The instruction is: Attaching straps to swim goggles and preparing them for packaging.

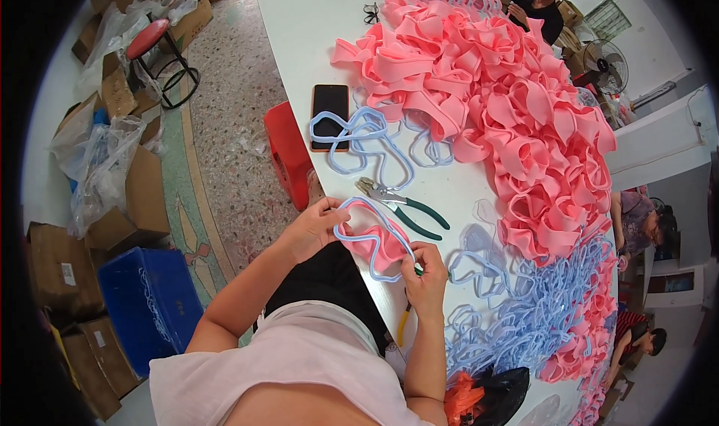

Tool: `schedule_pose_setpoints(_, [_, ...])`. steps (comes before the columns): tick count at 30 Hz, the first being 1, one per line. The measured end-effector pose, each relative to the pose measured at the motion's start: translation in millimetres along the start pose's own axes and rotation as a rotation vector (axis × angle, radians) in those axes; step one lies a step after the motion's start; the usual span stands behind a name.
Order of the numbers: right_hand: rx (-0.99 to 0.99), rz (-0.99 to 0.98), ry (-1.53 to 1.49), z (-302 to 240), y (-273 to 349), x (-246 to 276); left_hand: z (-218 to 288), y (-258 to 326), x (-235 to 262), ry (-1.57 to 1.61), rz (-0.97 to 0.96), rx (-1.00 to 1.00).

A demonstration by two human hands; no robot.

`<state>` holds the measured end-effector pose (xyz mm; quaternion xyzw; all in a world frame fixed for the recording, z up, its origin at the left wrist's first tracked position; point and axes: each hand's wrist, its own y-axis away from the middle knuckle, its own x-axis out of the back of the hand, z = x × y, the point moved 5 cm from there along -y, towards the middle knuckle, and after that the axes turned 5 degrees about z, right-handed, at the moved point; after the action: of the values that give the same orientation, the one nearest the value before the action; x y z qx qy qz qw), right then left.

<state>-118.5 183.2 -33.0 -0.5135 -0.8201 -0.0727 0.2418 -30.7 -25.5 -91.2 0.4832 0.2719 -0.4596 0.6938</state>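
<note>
Partly hidden pink piece (386, 254), blue loop (386, 278), left hand (315, 229) pinching it, right hand (427, 276) too

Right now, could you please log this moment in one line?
left hand: holds light-blue loop | right hand: holds loop's other side | within loop outline: pink strip | nearby: pliers, phone

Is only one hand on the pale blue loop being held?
No, the left hand pinches the pale blue loop at one end and the right hand at the other.
</note>
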Motion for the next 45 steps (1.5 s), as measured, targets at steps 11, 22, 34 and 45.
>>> schedule_pose_setpoints(11, [-0.157,0.100,-0.073,17,-7,-4,16,14,-30,-1.380,0.288,-0.951])
schedule_pose_setpoints(22, [-0.242,0.011,-0.134,32,-18,-27,19,4,-34,-1.417,0.230,-0.953])
schedule_pose_setpoints(34, [-0.179,0.081,-0.430,12,-12,-14,13,0,-43,-1.491,0.290,-0.966])
schedule_pose_setpoints(45, [-0.122,0.155,-0.030,27,3,4,5,-7,-33,-1.308,0.202,-0.789])
